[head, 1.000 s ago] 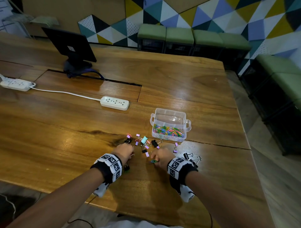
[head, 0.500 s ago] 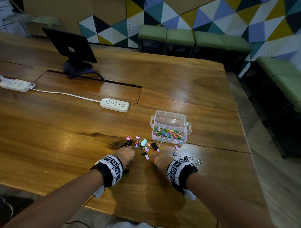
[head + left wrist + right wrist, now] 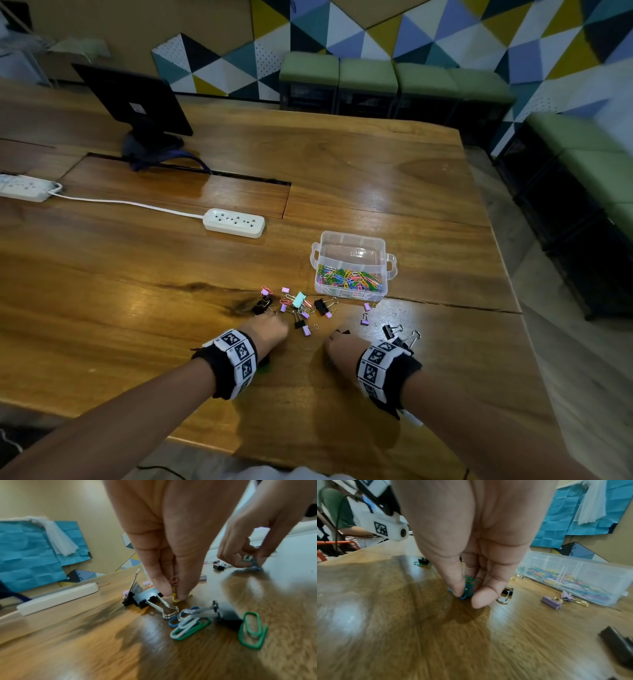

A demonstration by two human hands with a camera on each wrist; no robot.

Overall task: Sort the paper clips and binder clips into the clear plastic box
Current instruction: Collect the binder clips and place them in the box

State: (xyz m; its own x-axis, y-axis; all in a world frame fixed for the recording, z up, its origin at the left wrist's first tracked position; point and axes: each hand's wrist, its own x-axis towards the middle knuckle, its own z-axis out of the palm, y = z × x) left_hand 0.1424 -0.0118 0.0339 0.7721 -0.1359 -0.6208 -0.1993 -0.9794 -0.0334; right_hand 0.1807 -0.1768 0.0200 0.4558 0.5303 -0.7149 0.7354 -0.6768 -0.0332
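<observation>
The clear plastic box (image 3: 352,245) stands on the wooden table, its near compartment full of coloured paper clips (image 3: 349,278). Binder clips (image 3: 301,310) in black, purple and mint lie scattered in front of it. My left hand (image 3: 270,330) pinches yellow and pink paper clips (image 3: 175,596) against the table beside a black binder clip (image 3: 145,599). Loose green, white and blue paper clips (image 3: 190,626) lie just behind that hand. My right hand (image 3: 342,346) pinches green and blue paper clips (image 3: 468,586) at the tabletop. Purple binder clips (image 3: 551,602) lie between it and the box (image 3: 573,566).
A white power strip (image 3: 234,222) with its cord lies left of the box, and another power strip (image 3: 24,186) sits at the far left. A dark monitor (image 3: 137,102) stands at the back. Two black binder clips (image 3: 400,334) lie right of my right wrist. The table's right edge is close.
Both hands have drawn slightly back toward me and settled on the table, each pinching up paper clips. The box and the scattered binder clips have stayed put.
</observation>
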